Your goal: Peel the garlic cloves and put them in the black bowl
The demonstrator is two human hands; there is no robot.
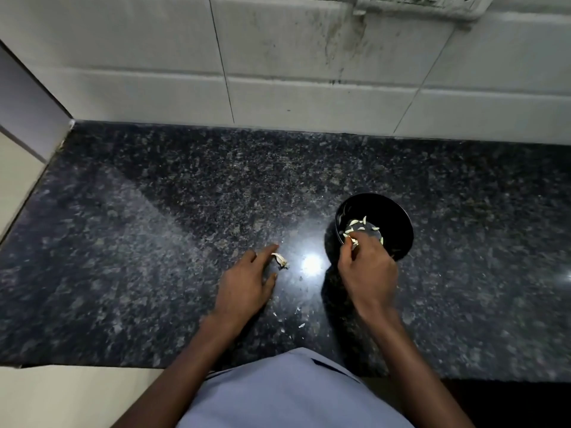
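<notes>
Clove (279,259) by left hand (247,281), tip up-left

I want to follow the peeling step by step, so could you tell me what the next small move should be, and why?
Probably the left hand should pinch the unpeeled clove lying at its fingertips on the counter. The right hand is over the black bowl, seemingly dropping a peeled clove among those already there.

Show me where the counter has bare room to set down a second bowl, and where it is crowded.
Bare: the counter left of the left hand and behind both hands toward the tiled wall.
Crowded: around the garlic clove, black bowl and right hand.
</notes>
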